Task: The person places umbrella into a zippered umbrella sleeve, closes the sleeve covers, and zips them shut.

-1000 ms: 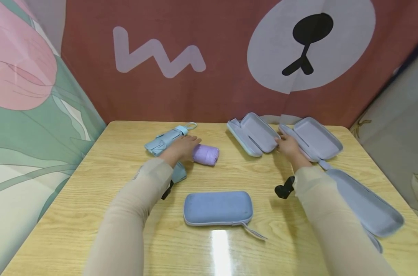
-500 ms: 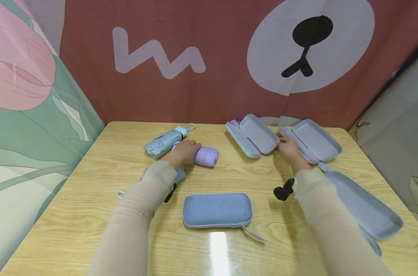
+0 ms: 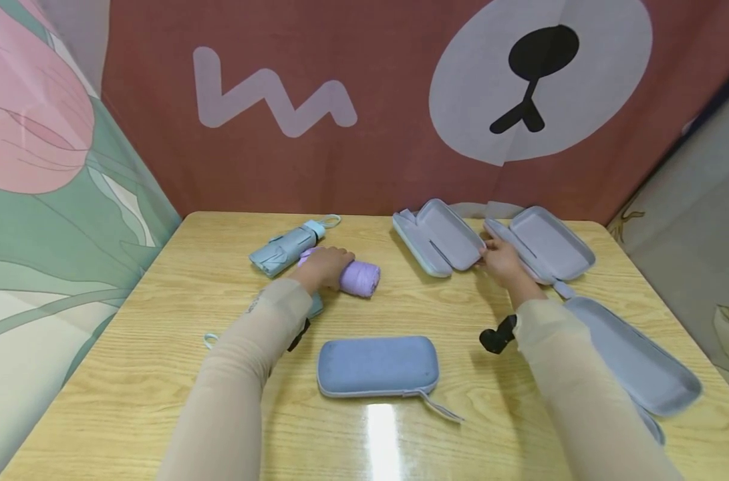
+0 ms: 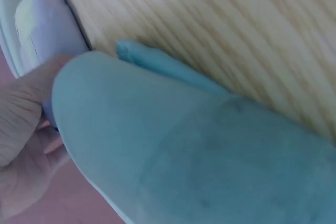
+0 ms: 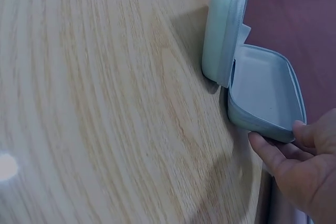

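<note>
My left hand (image 3: 325, 267) grips a purple folded umbrella (image 3: 361, 278) lying on the table, its handle end showing left of the hand. In the left wrist view, a blue-green folded umbrella (image 4: 157, 135) fills the foreground, partly blocking my left hand (image 4: 26, 135) and the purple umbrella (image 4: 50, 30). The same blue-green one is mostly under my left forearm in the head view. Another light blue folded umbrella (image 3: 284, 250) lies behind. My right hand (image 3: 501, 259) pinches the near right edge of an open grey-blue zip case (image 3: 454, 234), thumb inside the rim and fingers beneath in the right wrist view.
A second open case (image 3: 550, 240) stands at the back right, beside my right hand. Another open case (image 3: 635, 354) lies along the right side, partly under my right forearm. A closed blue case (image 3: 377, 366) with a pull strap lies front centre on the wooden table (image 3: 129, 374).
My left hand has shifted slightly right and toward me onto the purple umbrella, uncovering its handle end and the light blue umbrella behind. My right hand stays on the case edge.
</note>
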`<action>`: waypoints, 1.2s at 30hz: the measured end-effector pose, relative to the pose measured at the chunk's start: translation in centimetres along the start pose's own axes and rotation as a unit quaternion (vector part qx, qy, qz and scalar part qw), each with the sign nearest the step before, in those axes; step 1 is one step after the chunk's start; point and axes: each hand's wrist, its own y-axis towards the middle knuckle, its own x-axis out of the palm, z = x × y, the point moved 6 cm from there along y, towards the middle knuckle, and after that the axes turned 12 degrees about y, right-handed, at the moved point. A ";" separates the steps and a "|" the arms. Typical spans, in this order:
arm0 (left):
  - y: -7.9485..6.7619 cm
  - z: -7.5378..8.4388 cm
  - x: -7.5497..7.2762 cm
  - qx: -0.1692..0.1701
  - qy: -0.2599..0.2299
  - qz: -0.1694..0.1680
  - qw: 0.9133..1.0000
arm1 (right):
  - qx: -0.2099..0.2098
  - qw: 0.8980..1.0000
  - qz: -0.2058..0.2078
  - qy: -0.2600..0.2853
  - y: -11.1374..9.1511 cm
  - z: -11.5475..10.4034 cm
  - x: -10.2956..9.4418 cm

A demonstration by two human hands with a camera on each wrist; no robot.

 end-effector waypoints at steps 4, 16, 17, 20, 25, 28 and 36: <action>0.0 -0.1 0.3 0.027 0.001 0.010 1.000 | 0.014 1.000 -0.018 -0.002 -2.1 -1.6 1.1; -0.7 0.1 -0.2 0.042 -0.004 0.058 0.997 | 0.001 0.998 -0.052 0.025 -2.6 -1.3 1.8; -0.8 0.1 -0.4 0.041 -0.004 0.065 0.997 | -0.001 0.998 -0.054 0.025 -2.6 -1.3 1.9; -0.9 0.0 -1.0 0.040 0.000 0.088 0.995 | -0.007 0.998 -0.054 0.031 -2.6 -1.4 2.0; -0.9 0.0 -1.9 0.041 0.003 0.117 0.992 | -0.021 0.998 -0.052 0.038 -2.5 -1.5 2.3; -0.8 0.1 -2.4 0.039 0.010 0.133 0.990 | -0.033 0.997 -0.054 0.032 -2.5 -1.7 2.6; -0.5 0.4 -3.2 0.028 -0.004 0.137 0.990 | -0.031 0.997 -0.069 0.022 -2.7 -1.7 3.2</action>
